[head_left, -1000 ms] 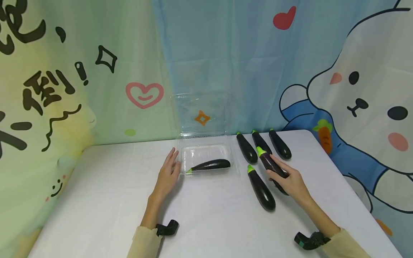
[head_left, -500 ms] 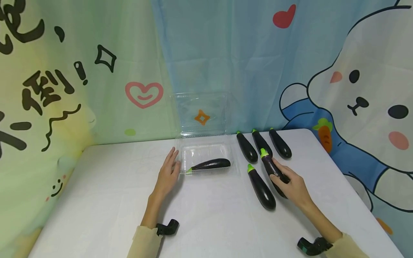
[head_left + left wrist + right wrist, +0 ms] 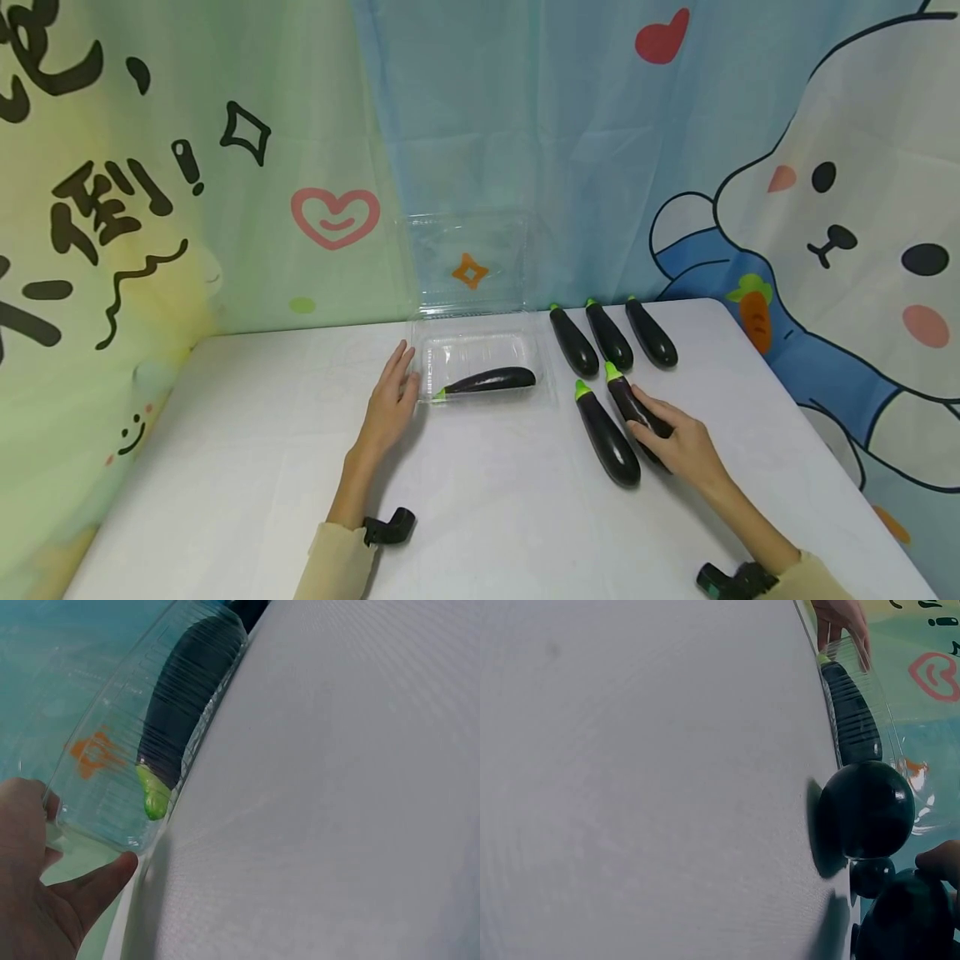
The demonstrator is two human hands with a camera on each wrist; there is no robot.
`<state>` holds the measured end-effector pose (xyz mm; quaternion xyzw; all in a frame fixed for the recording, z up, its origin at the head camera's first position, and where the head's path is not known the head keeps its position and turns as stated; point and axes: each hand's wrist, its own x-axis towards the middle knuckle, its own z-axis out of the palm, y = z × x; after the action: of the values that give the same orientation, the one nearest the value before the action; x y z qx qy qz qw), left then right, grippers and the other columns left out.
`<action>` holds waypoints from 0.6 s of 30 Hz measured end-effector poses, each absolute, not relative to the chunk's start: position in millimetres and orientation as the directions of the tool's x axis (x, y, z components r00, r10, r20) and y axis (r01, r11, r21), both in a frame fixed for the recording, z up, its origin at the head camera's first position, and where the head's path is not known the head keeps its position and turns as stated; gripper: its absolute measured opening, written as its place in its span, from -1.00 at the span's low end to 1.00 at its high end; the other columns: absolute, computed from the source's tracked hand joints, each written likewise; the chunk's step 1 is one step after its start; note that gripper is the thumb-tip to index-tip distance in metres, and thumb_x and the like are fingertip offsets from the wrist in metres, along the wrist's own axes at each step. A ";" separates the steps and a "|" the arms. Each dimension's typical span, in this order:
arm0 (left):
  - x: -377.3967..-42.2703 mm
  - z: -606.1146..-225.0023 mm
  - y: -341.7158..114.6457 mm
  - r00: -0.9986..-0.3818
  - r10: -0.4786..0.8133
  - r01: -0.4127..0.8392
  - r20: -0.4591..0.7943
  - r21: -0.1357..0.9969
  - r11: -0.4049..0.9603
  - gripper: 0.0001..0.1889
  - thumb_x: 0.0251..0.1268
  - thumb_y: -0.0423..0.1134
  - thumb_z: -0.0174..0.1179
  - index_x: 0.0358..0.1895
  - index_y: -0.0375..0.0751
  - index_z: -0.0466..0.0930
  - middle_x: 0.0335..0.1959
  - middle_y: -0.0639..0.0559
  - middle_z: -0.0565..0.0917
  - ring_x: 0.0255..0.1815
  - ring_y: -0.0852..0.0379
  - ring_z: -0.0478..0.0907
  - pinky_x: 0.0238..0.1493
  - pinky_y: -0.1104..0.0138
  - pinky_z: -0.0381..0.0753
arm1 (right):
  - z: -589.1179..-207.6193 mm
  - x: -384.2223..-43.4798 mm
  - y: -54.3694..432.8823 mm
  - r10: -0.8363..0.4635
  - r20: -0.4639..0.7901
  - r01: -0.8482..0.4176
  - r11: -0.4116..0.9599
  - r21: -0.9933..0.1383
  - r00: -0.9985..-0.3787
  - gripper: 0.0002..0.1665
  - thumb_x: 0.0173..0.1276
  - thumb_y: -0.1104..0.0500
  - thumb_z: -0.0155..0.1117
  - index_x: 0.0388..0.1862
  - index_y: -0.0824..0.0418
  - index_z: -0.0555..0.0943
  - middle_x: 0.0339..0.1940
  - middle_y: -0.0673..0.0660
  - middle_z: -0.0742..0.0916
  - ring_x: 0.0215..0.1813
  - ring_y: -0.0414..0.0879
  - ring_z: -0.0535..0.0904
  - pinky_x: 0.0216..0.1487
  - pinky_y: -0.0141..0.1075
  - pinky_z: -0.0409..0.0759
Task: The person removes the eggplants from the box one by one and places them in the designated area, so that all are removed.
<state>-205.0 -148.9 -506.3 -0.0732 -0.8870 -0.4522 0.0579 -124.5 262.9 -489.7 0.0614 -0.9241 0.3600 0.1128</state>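
My right hand (image 3: 678,442) grips a dark purple eggplant (image 3: 628,398) with a bright green stem end, thumb and fingers on its sides. Its rounded end (image 3: 904,922) shows large beside my thumb in the right wrist view. My left hand (image 3: 392,400), fingers extended, rests against the left side of a clear plastic clamshell box (image 3: 480,343). The thumb (image 3: 112,881) meets the box corner in the left wrist view. One eggplant (image 3: 491,380) lies along the box's near side, green end to the left. Another eggplant (image 3: 609,440) lies just left of the held one.
Three more eggplants, a left one (image 3: 573,343), a middle one (image 3: 609,335) and a right one (image 3: 651,335), lie in a row at the back right of the white table (image 3: 262,433). The box's clear lid (image 3: 472,262) stands up against the printed curtain (image 3: 465,100).
My right hand has moved slightly toward me and to the right with the eggplant, away from the back row and beside the nearer one. My left hand has stayed at the box.
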 end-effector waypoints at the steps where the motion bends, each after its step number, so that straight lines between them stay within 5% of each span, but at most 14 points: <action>1: -204.9 -506.3 -149.0 -0.983 0.077 0.181 0.167 0.794 0.580 -0.48 0.55 -0.10 -0.18 0.49 -0.12 0.18 0.58 0.14 0.08 0.32 -0.09 0.48 0.37 0.03 0.42 | -490.1 -124.7 263.3 -0.039 0.242 -0.191 0.737 -0.648 -0.969 -0.36 0.31 0.15 0.32 0.36 0.23 0.44 0.24 0.38 0.60 0.21 0.29 0.55 0.09 -0.54 0.52; 5: -204.3 -505.6 -148.9 -0.984 0.080 0.176 0.160 0.800 0.573 -0.49 0.55 -0.11 -0.17 0.49 -0.10 0.18 0.58 0.14 0.08 0.31 -0.08 0.50 0.35 0.04 0.45 | -491.7 -126.0 264.7 -0.042 0.197 -0.161 0.753 -0.638 -0.980 -0.35 0.33 0.14 0.31 0.37 0.26 0.42 0.25 0.43 0.56 0.23 0.36 0.52 0.14 0.14 0.55; 18: -204.4 -504.5 -149.2 -0.985 0.077 0.171 0.155 0.806 0.567 -0.49 0.55 -0.11 -0.17 0.49 -0.11 0.18 0.58 0.14 0.08 0.31 -0.08 0.50 0.35 0.04 0.45 | -494.9 -133.0 266.1 -0.068 0.072 -0.098 0.788 -0.608 -0.995 -0.28 0.36 0.03 0.27 0.41 0.29 0.35 0.31 0.45 0.48 0.31 0.41 0.42 0.24 0.21 0.46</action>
<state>-204.4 -149.2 -504.5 -0.0702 -0.8837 -0.4599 0.0514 -133.0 266.1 -494.9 0.0438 -0.9451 0.3230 0.0232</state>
